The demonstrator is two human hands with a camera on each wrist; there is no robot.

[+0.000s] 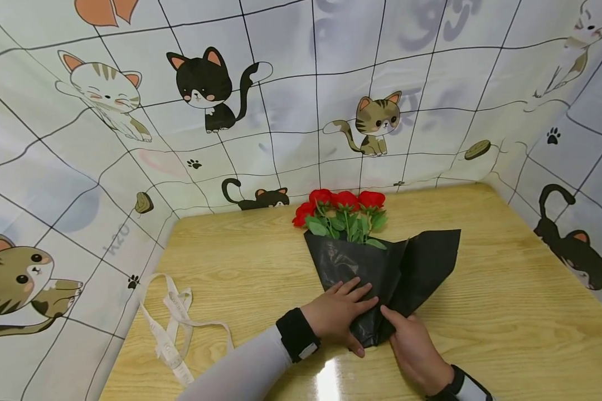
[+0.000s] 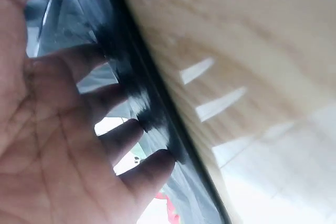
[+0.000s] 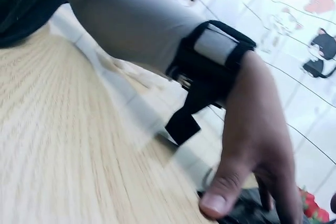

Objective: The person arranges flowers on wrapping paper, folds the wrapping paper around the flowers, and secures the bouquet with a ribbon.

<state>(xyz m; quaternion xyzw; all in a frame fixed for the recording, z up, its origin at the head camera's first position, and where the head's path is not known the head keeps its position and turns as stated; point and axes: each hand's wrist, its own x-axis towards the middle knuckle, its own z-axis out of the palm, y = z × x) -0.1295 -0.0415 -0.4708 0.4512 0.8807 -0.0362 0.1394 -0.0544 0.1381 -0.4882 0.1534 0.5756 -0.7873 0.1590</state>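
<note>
A bunch of red artificial-looking roses [image 1: 347,200] with green leaves lies on the table, wrapped in black wrapping paper [image 1: 343,259]. My left hand [image 1: 337,313] rests on the lower part of the wrap with its fingers spread; in the left wrist view its fingertips touch the dark, shiny sheet. My right hand [image 1: 417,350] pinches the paper's lower right edge, thumb on top and the other fingers hidden beneath. From there a loose flap [image 1: 431,267] of the paper flares out to the right. The stems are hidden inside the wrap.
A tangled pale ribbon [image 1: 168,328] lies at the left of the wooden table [image 1: 251,262]. Behind and at both sides hangs a white sheet [image 1: 291,111] printed with cats and grid lines. Black bands [image 1: 297,334] circle both wrists.
</note>
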